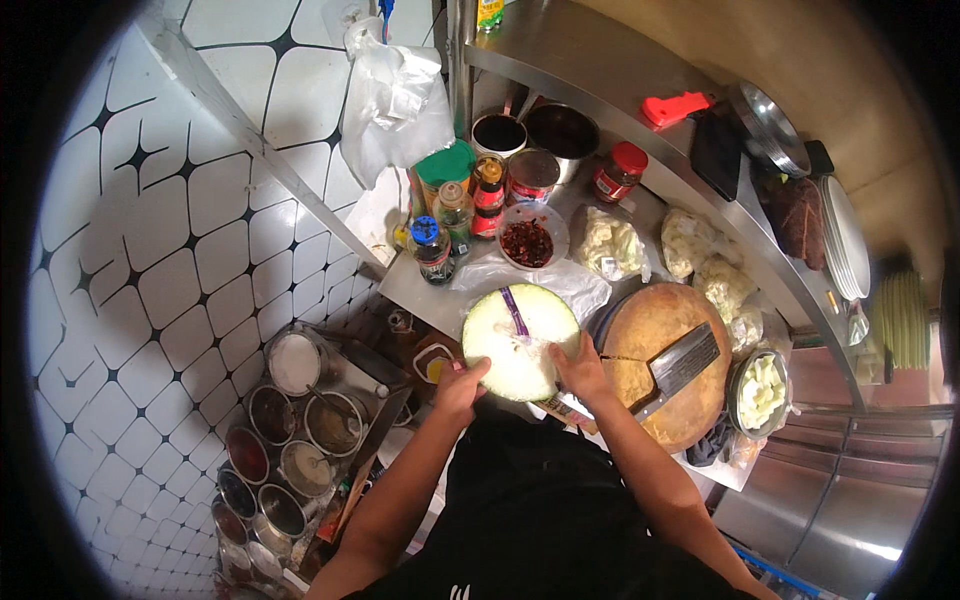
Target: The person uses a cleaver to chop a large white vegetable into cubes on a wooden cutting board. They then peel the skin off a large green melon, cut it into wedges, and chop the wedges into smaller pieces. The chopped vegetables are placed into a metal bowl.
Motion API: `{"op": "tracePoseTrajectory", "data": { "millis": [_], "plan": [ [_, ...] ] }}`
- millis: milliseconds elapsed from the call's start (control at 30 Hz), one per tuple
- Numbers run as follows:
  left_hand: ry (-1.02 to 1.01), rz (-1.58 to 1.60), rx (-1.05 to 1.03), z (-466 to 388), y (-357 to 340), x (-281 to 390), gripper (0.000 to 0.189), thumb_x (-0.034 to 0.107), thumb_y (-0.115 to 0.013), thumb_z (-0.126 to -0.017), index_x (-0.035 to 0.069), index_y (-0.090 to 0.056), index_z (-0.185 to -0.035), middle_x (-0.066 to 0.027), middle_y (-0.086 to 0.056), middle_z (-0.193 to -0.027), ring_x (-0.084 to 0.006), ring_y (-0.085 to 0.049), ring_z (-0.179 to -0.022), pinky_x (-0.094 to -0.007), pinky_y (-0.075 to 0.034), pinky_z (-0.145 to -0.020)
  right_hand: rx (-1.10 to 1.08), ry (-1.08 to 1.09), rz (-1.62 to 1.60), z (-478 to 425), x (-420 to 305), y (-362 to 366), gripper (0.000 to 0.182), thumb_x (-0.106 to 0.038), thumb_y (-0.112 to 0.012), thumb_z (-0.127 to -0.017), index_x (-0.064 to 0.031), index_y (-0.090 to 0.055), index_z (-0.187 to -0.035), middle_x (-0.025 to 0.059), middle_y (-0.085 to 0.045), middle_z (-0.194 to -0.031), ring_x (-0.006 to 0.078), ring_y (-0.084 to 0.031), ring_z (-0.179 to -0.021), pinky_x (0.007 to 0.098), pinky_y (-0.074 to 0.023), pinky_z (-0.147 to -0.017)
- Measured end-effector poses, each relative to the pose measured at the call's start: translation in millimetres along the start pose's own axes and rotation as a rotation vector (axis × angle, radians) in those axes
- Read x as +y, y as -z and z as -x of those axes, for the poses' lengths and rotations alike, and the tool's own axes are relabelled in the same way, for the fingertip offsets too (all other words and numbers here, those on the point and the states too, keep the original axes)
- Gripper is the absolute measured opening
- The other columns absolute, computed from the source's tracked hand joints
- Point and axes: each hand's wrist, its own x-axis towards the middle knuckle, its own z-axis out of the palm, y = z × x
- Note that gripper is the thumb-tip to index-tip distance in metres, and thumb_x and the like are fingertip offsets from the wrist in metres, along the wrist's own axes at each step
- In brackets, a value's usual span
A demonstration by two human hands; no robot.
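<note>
A large round slice of winter melon (510, 367), pale with a green rind and a purple strip of tape across its face, is held before my body. My left hand (459, 386) grips its lower left edge, thumb on the cut face. My right hand (581, 367) grips its right edge in the same way. To the right lies a round wooden chopping block (675, 307) with a cleaver (684, 360) resting on it, handle towards me. A bowl of pale cut chunks (761, 394) stands right of the block.
Behind the melon stand a bowl of dried red chillies (527, 241), sauce bottles (431, 251), a red-lidded jar (621, 171) and bagged vegetables (611, 244). A steel shelf (592, 52) overhangs the counter. Several seasoning pots (306, 466) stand at lower left. Plates (846, 236) are stacked at right.
</note>
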Motion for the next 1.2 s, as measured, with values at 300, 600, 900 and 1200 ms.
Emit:
{"op": "tracePoseTrajectory", "data": {
  "millis": [300,600,900,1200],
  "plan": [
    [-0.063,-0.079,0.084,-15.4,-11.3,9.7,0.056,0.037,-0.084,-0.091,0.007,-0.054,-0.128,-0.0029,-0.068,-0.112,-0.0138,-0.065,-0.087,-0.0249,-0.047,-0.061,-0.120,0.005,0.004,6.2,9.5,11.5,0.109,-0.060,-0.069,-0.095,0.0068,-0.018,-0.164,0.0331,-0.039,-0.161,0.0452,-0.042,-0.149,0.0444,-0.0382,-0.122],
    [-0.280,-0.166,0.023,-29.2,-1.6,-4.4,0.060,0.034,-0.086,-0.092,-0.006,-0.054,-0.123,-0.0138,-0.068,-0.113,-0.0166,-0.066,-0.091,-0.0321,-0.053,-0.069,0.186,0.671,0.706,15.2,-7.2,7.5,0.056,-0.037,-0.080,-0.087,-0.0079,-0.065,-0.133,0.0219,-0.051,-0.149,0.0422,-0.053,-0.134,0.0446,-0.0465,-0.110],
    [-0.438,-0.241,0.166,-27.7,-12.3,-14.6,0.060,0.034,-0.086,-0.090,-0.009,-0.058,-0.120,-0.0200,-0.070,-0.114,-0.0265,-0.068,-0.104,-0.0400,-0.055,-0.089,-0.065,0.474,0.399,-20.4,-13.6,10.4,0.026,-0.014,-0.069,-0.087,-0.0001,-0.064,-0.109,0.0219,-0.072,-0.100,0.0390,-0.071,-0.094,0.0457,-0.0583,-0.083],
    [-0.378,-0.370,0.263,-33.3,-9.9,-14.3,0.073,0.046,-0.083,-0.089,-0.012,-0.060,-0.126,-0.0274,-0.070,-0.119,-0.0372,-0.069,-0.109,-0.0437,-0.054,-0.094,-0.462,0.411,0.586,-9.3,-54.1,10.8,0.064,-0.048,-0.074,-0.093,0.0050,-0.065,-0.127,0.0299,-0.065,-0.132,0.0344,-0.064,-0.125,0.0390,-0.0497,-0.104]
  ]
}}
